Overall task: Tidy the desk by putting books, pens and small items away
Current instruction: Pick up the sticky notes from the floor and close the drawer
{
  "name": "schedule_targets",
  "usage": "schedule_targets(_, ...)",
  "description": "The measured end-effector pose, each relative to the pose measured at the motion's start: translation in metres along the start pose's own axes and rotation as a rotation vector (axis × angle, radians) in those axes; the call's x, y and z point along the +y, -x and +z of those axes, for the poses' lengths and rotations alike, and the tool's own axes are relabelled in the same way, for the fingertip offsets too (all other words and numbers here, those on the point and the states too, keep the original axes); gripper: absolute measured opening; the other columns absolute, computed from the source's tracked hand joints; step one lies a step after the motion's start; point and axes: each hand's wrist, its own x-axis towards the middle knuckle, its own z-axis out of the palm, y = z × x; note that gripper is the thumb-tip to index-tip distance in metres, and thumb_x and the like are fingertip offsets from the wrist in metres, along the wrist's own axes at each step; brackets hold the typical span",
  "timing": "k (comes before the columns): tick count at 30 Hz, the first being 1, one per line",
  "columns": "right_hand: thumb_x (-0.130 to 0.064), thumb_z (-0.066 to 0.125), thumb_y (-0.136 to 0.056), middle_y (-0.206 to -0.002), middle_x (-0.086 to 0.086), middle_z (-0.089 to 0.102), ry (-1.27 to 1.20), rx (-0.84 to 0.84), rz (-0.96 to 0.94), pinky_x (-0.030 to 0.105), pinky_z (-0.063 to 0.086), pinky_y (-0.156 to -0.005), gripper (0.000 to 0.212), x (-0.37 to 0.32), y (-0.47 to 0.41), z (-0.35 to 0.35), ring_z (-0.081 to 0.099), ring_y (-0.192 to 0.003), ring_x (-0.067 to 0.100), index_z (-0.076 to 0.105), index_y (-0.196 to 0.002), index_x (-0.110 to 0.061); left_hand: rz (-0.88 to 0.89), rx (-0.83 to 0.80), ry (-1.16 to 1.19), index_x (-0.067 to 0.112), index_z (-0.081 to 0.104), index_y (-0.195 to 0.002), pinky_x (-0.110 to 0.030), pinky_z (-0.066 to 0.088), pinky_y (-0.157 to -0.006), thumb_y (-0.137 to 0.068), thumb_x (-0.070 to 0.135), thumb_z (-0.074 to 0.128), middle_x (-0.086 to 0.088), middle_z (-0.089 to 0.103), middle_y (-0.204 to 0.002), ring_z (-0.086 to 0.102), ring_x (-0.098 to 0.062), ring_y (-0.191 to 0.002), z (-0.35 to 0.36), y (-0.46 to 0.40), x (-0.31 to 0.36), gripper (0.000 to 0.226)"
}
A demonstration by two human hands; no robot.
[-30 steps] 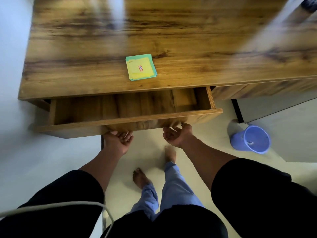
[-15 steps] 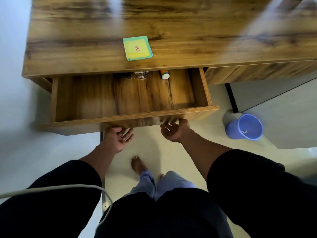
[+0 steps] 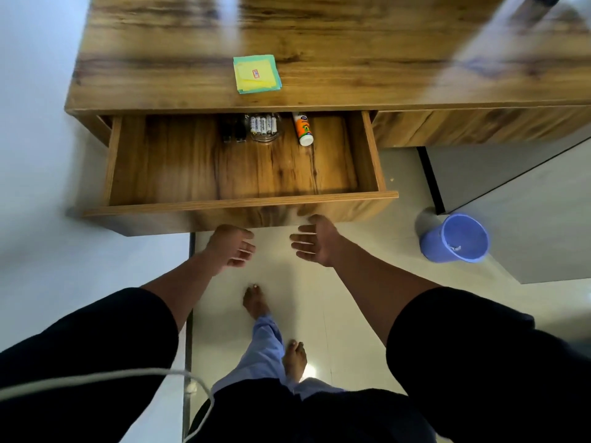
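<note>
Both hands hang in the air just in front of the pulled-out drawer [image 3: 236,203], holding nothing. Left hand [image 3: 231,247] sits below the drawer's front panel, slightly left of its middle, fingers loosely bent and spread, palm turned inward. Right hand [image 3: 315,239] is beside it, a little to the right, fingers stretched out straight and fanned toward the left hand, with the top of the hand very near the lower edge of the front panel; whether it touches the wood cannot be told.

The drawer stands wide open under the near edge of the table [image 3: 319,36], toward the table's left end. At the back of the drawer, close under the table's edge, lie three things in a row: a dark cluster of small items [image 3: 235,132], too dim to make out, a clear round dish of white batteries [image 3: 263,125] just right of it, and a white and orange tube [image 3: 302,128] lying on its side further right, cap toward the drawer's front. Most of the drawer floor in front of them is bare wood.

On the table top, near its near edge and above the drawer, lies a flat stack of sticky notes [image 3: 256,74], yellow on top with green and blue edges showing beneath and a small red label on the upper sheet.

On the floor to the right, beyond the drawer's right corner, stands a blue bucket [image 3: 454,238]. Bare feet and pale blue trouser legs show below the hands.
</note>
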Motion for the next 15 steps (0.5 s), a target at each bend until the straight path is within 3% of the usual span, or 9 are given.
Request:
schedule_targets(3, -0.037, 0.063, -0.094, -0.087, 0.010, 0.076, 0.555, -0.006, -0.201, 0.035, 0.051, -0.074, 0.029, -0.004, 0.030, 0.017, 0.067, -0.073, 0.025, 0.069, -0.101, -0.009, 0.722, 0.300, -0.651, 0.021, 0.063, -0.075, -0.025, 0.039, -0.057, -0.095, 0.033, 0.065, 0.002, 0.064, -0.067, 0.058, -0.014, -0.061, 0.013, 0.024, 0.004, 0.024)
schedule_targets(6, -0.031, 0.066, -0.089, -0.070, 0.001, 0.073, 0.862, 0.016, -0.592, 0.030, 0.050, -0.063, 0.017, -0.017, 0.051, 0.036, 0.065, -0.061, 0.016, 0.072, -0.081, -0.016, 1.108, 0.579, -0.875, 0.019, 0.059, -0.081, -0.029, 0.035, -0.059, -0.094, 0.033, 0.061, 0.003, 0.056, -0.076, 0.047, -0.016, -0.067, 0.018, 0.039, 0.029, 0.019)
schedule_targets(8, -0.033, 0.063, -0.092, -0.071, -0.002, 0.069, 1.010, 0.176, -0.908, 0.028, 0.050, -0.061, 0.021, -0.027, 0.068, 0.046, 0.064, -0.067, 0.015, 0.069, -0.075, -0.021, 1.169, 0.643, -0.933, 0.017, 0.062, -0.096, -0.035, 0.044, -0.067, -0.094, 0.033, 0.056, -0.002, 0.061, -0.093, 0.052, -0.021, -0.083, 0.012, 0.034, 0.043, 0.017)
schedule_targets(11, -0.034, 0.058, -0.097, -0.084, -0.003, 0.067, 1.183, 0.445, -1.179, 0.028, 0.051, -0.063, 0.020, -0.048, 0.078, 0.058, 0.061, -0.076, 0.014, 0.070, -0.089, -0.021, 1.027, 0.504, -1.030, 0.015, 0.066, -0.113, -0.040, 0.052, -0.080, -0.101, 0.037, 0.046, -0.007, 0.068, -0.107, 0.063, -0.026, -0.095, 0.003, 0.027, 0.056, 0.031)
schedule_targets(13, -0.032, 0.053, -0.100, -0.094, 0.000, 0.067, 1.320, 0.424, -1.173, 0.031, 0.050, -0.067, 0.023, -0.057, 0.074, 0.059, 0.062, -0.085, 0.018, 0.071, -0.099, -0.018, 0.875, 0.368, -1.092, 0.015, 0.067, -0.113, -0.040, 0.055, -0.078, -0.106, 0.037, 0.042, -0.006, 0.069, -0.099, 0.065, -0.025, -0.089, 0.000, 0.027, 0.058, 0.035)
schedule_targets(15, -0.033, 0.048, -0.104, -0.098, 0.001, 0.064, 1.481, 0.293, -1.025, 0.032, 0.045, -0.068, 0.026, -0.061, 0.070, 0.053, 0.061, -0.091, 0.021, 0.069, -0.106, -0.017, 0.807, 0.322, -1.105, 0.015, 0.069, -0.113, -0.040, 0.056, -0.076, -0.106, 0.035, 0.044, -0.005, 0.069, -0.095, 0.065, -0.023, -0.084, -0.002, 0.028, 0.059, 0.032)
